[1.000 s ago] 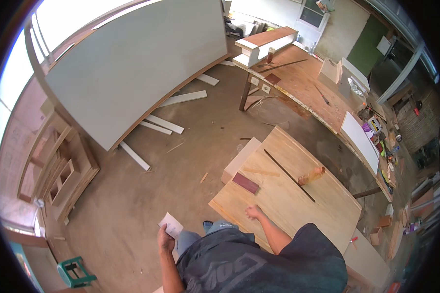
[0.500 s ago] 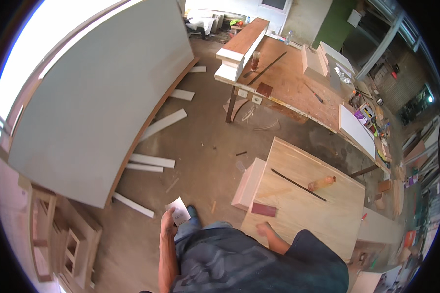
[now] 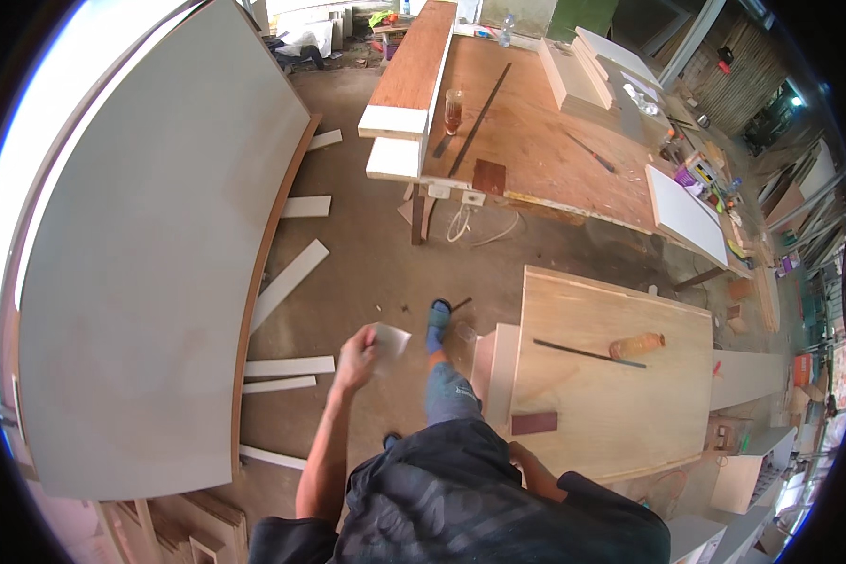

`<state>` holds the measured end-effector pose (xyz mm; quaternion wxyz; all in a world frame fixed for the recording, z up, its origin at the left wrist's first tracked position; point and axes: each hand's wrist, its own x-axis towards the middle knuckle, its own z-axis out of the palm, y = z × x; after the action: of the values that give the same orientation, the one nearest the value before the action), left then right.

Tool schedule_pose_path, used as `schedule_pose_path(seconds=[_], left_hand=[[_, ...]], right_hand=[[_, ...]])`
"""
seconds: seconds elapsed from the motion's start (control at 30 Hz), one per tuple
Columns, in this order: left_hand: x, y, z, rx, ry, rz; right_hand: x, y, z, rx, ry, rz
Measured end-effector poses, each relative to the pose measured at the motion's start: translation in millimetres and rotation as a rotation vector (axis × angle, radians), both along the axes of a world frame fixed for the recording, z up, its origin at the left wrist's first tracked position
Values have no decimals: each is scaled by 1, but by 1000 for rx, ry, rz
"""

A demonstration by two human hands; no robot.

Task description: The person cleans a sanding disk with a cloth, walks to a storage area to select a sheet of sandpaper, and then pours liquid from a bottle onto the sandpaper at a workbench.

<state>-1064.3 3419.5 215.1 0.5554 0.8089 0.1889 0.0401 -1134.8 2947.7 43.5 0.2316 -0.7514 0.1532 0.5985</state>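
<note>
1. Paper sheet (image 3: 394, 342) sits gripped in the fingers of the left hand (image 3: 356, 360), above the floor (image 3: 367, 273), beyond the wooden panel (image 3: 611, 404)'s left edge.
2. Right hand (image 3: 517, 453) is mostly hidden beside the shirt (image 3: 442, 498); I cannot tell its fingers' state.
3. Maroon block (image 3: 534, 423) lies at the panel's left edge.

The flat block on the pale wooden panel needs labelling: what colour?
The block is maroon; see the head view.

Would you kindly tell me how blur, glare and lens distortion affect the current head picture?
Head view: the paper sheet and the left hand holding it look smeared, likely by motion; head view: the upper left is blown out to white beside the large grey panel; head view: the panel's edges bow, with black corners around the image.
</note>
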Motion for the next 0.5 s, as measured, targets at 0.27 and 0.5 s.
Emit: schedule_pose_path(seconds=[0.27,0.5], left_hand=[[292,-13,0,110,-75,-44],[543,-17,-24,356,9,-142]], right_hand=[[376,80,-81,162,-868,187],[693,243,97,602,-1080,-303]])
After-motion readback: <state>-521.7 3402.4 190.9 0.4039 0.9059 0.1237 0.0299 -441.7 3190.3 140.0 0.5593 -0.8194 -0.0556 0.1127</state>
